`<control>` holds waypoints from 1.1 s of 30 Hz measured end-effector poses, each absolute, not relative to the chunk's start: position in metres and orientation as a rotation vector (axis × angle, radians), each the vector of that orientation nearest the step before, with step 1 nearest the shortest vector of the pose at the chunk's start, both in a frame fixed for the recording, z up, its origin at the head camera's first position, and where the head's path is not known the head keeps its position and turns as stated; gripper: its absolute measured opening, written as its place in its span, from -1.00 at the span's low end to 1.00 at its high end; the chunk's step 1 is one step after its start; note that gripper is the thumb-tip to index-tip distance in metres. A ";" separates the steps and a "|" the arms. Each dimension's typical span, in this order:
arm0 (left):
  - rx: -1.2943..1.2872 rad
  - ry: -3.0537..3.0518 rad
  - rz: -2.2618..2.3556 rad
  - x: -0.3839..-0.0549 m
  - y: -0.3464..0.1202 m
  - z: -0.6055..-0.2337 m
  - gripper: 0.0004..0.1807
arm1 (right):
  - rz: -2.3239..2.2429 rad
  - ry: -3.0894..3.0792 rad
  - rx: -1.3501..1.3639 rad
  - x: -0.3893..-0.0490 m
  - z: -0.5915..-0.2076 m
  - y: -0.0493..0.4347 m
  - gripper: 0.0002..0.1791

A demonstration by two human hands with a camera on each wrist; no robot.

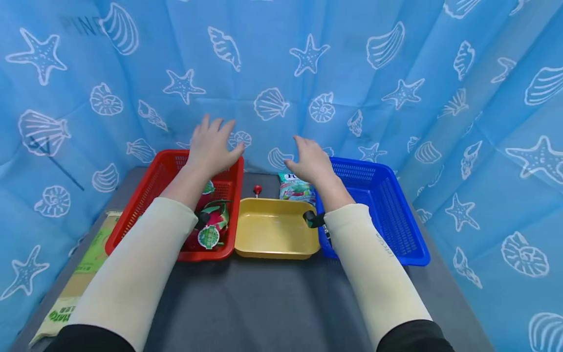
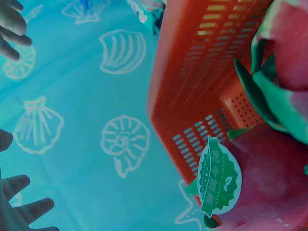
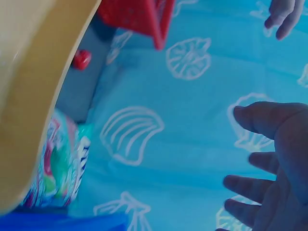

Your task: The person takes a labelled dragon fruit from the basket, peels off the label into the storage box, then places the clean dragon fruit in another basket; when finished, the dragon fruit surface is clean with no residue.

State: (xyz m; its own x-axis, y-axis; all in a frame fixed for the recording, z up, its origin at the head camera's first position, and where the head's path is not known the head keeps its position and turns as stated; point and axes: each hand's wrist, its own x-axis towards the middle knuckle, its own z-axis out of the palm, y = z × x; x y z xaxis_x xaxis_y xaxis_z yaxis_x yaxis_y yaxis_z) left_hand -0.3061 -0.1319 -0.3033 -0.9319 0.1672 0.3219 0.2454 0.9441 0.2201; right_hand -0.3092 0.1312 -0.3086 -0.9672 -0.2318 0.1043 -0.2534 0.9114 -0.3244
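My left hand (image 1: 213, 149) hovers above the far end of a red basket (image 1: 239, 195), fingers spread and holding nothing. Inside that basket lie dragon fruits (image 2: 269, 178) with green-tipped scales and round green-and-white stickers, partly hidden by my forearm in the head view. Over the inner far corner of a blue basket (image 1: 378, 210) I hold my right hand (image 1: 313, 161), also empty, its fingers loosely extended in the right wrist view. Just below it is a colourful candy bag (image 1: 296, 188). Between the baskets sits a bare yellow tray (image 1: 277, 227).
A red lollipop (image 1: 257, 189) lies behind the yellow tray. Left of the red basket, a flat tan-and-green printed bag (image 1: 61, 313) runs along the grey table (image 1: 264, 303). A blue seashell-print curtain (image 1: 272, 63) hangs behind and at both sides.
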 end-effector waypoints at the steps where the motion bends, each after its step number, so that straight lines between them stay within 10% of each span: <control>1: -0.309 -2.774 -0.384 -0.301 -0.133 -0.303 -0.22 | 0.541 -3.015 0.396 -0.306 -0.307 0.129 -0.16; 33: -0.061 -2.238 -0.964 -0.140 -0.210 -0.347 -0.16 | 0.944 -2.747 0.806 -0.203 -0.366 0.085 -0.55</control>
State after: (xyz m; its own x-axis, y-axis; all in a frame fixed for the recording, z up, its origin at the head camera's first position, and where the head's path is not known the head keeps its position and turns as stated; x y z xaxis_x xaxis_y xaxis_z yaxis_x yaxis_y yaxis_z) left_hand -0.1395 -0.2103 -0.3466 -0.7608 -0.2155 0.6122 0.2967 0.7234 0.6234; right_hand -0.2031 0.0853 -0.3659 -0.8494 -0.4456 0.2827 -0.5252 0.6621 -0.5346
